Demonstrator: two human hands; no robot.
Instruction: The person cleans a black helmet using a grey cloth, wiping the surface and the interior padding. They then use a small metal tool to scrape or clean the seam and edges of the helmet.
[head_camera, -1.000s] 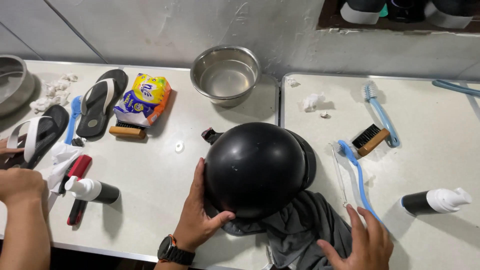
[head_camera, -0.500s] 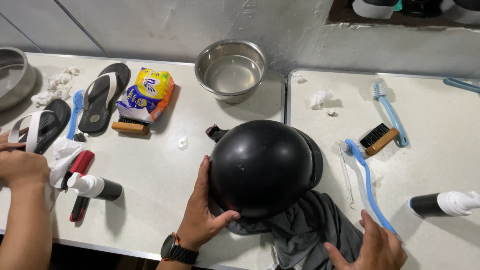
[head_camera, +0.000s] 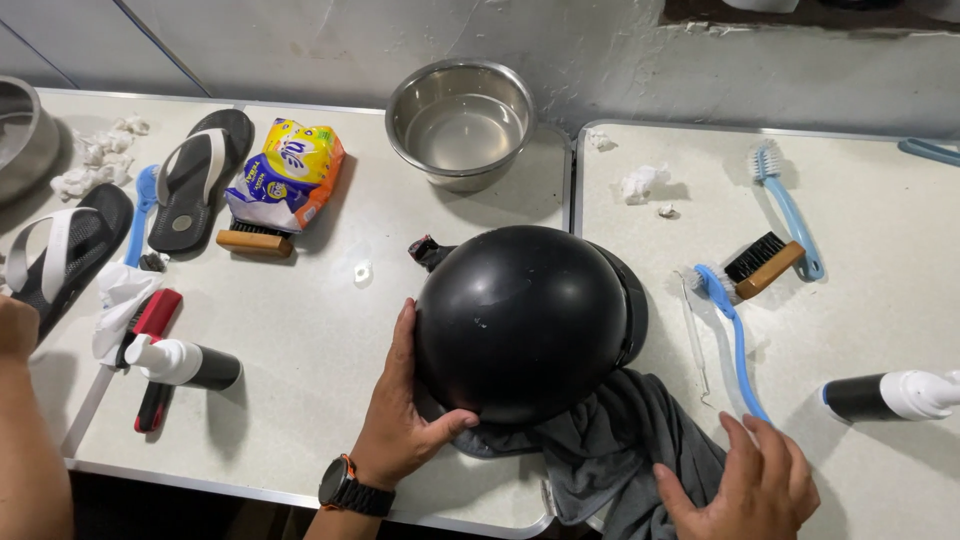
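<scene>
Here we steady a black helmet.
Smooth, rigid, probably slippery; left hand cups its near-left side, right hand spread on grey cloth.

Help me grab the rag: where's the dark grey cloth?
In the head view, the dark grey cloth lies low and right of centre, under the round black helmet, with the right hand on it.
</scene>
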